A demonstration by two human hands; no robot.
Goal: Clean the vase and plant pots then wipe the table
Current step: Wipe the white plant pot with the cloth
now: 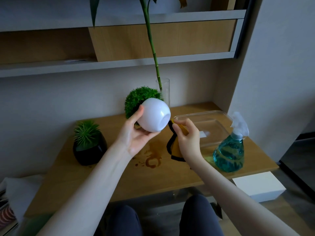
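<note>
From the head camera, the left hand [136, 133] sits just left of centre frame, fingers and thumb curled round a round white pot [153, 114] held in the air above the table [105, 181], tipped on its side so the bushy green ball plant [138, 99] points to the upper left and the recessed base faces right; the right hand [185, 133], just right of centre, pinches a yellow cloth with black edging [173, 147] between thumb and curled fingers, the cloth hanging down beneath it, its top just beside the pot's base; whether they touch I cannot tell. Below the two hands, brown liquid stains [151, 159] mark the wooden top; at left centre stands a black pot [89, 150] with a spiky green plant; behind the white pot a clear glass vase [166, 92] holds a tall green stalk [151, 40]; right of centre lies a clear plastic tray [221, 114], and beside it at the right edge a spray bottle [229, 152] of blue liquid.
</note>
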